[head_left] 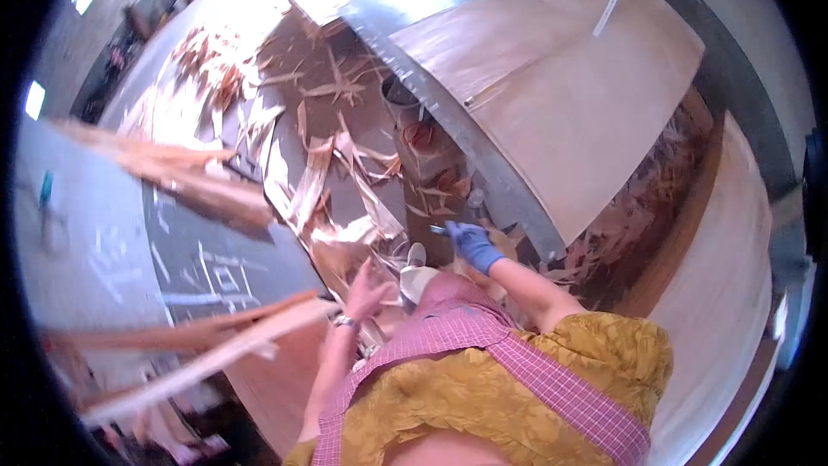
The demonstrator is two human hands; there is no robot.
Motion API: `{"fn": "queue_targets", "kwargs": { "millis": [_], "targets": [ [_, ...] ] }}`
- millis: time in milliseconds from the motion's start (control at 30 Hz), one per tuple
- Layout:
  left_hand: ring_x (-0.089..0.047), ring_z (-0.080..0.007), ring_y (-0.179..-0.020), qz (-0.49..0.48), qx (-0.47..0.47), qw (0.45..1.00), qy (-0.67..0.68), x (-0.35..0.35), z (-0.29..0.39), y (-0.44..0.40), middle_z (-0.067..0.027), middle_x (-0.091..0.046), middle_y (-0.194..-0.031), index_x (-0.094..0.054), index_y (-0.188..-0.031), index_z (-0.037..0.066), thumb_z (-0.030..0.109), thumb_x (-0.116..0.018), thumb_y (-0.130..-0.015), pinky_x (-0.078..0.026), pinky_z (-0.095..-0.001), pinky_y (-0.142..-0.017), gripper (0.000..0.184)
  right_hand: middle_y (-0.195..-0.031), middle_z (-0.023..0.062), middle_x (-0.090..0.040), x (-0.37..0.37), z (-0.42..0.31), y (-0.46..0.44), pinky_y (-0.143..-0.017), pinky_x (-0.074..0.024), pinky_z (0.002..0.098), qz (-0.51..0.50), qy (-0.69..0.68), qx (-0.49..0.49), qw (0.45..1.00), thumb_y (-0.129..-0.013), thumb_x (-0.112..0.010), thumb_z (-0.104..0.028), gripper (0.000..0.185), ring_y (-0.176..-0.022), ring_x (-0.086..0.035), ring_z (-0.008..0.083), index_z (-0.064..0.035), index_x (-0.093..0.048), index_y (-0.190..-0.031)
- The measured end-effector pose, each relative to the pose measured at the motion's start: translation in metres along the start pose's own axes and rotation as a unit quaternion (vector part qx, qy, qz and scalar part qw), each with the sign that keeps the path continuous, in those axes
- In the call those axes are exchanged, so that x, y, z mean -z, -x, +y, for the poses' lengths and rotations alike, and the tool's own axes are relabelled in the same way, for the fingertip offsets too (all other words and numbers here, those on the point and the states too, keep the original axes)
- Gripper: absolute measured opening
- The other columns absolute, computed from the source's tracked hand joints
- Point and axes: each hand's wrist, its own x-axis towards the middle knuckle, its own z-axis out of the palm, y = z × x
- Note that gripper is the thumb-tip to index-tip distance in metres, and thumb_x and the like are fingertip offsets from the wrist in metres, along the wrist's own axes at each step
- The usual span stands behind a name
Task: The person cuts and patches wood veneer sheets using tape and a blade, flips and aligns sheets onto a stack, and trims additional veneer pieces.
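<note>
A blue glove covers my right hand [474,246], whose fingers are wrapped round a small tool [440,229] with a short metallic end. My left hand [369,291] is bare, slightly blurred, and held over veneer scraps with its fingers apart and nothing visible in it. A band circles the left wrist. Thin torn veneer strips [315,177] lie on the floor beyond the left hand. To the right of the gloved hand stands a metal-edged table [492,160] bearing large veneer sheets [561,95].
At the left, long wood strips [198,181] lie across a grey chalk-marked surface [194,242]. A bucket [398,91] stands beside the table. Shavings [634,207] fill the space under it. A large pale sheet stack [724,276] is at the right.
</note>
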Motion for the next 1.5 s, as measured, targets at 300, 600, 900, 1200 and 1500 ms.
{"fn": "queue_targets", "kwargs": {
  "millis": [300,600,900,1200,1500],
  "targets": [
    [-0.063,-0.0154,-0.081,-0.008,-0.058,0.968,0.245,0.114,-0.019,-0.214,-0.0055,-0.064,-0.099,-0.055,-0.119,0.003,-0.008,-0.056,-0.082,-0.054,-0.0266,-0.066,0.039,-0.101,0.0191,-0.064,0.108,-0.126,-0.256,-0.083,-0.0516,0.0392,0.046,-0.356,0.172,0.917,-0.085,-0.063,-0.016,0.035,-0.090,-0.065,0.0359,-0.0089,-0.058,-0.119],
    [-0.067,-0.0255,-0.084,-0.067,0.008,0.928,-0.366,0.340,-0.052,-0.360,-0.0170,-0.067,-0.100,-0.064,-0.111,0.003,0.008,-0.057,-0.086,-0.054,-0.0338,-0.071,0.026,-0.109,0.0258,-0.061,0.160,0.095,-0.302,-0.086,-0.0490,0.0469,0.358,-0.038,-0.472,0.804,-0.082,-0.068,-0.032,0.058,-0.101,-0.061,0.0396,-0.0079,-0.046,-0.130],
    [-0.063,-0.0273,-0.104,-0.394,0.119,0.785,0.463,0.156,0.179,-0.597,-0.0158,-0.057,-0.122,-0.047,-0.126,0.000,0.026,-0.058,-0.096,-0.054,-0.0347,-0.082,0.041,-0.084,0.0127,-0.064,0.056,0.155,-0.279,-0.062,-0.0519,0.0339,0.373,-0.193,-0.590,0.689,-0.088,-0.064,-0.031,0.045,-0.070,-0.064,0.0202,-0.0022,-0.053,-0.120],
    [-0.061,-0.0303,-0.105,-0.304,0.298,0.769,0.476,0.038,0.244,-0.628,-0.0157,-0.053,-0.125,-0.041,-0.128,0.005,0.039,-0.059,-0.092,-0.053,-0.0417,-0.080,0.053,-0.102,0.0171,-0.069,0.006,0.023,-0.239,-0.081,-0.0521,0.0387,0.433,-0.270,-0.623,0.593,-0.089,-0.065,-0.025,0.040,-0.092,-0.067,0.0291,-0.0002,-0.058,-0.119],
    [-0.064,-0.0239,-0.077,-0.108,0.091,0.850,0.507,0.045,0.304,-0.668,-0.0121,-0.066,-0.099,-0.061,-0.099,0.000,0.032,-0.074,-0.083,-0.054,-0.0395,-0.061,0.038,-0.084,0.0141,-0.070,0.022,-0.013,-0.192,-0.071,-0.0502,0.0358,0.508,-0.225,-0.622,0.551,-0.090,-0.065,-0.027,0.030,-0.071,-0.064,0.0244,0.0010,-0.066,-0.099]
  ]
}}
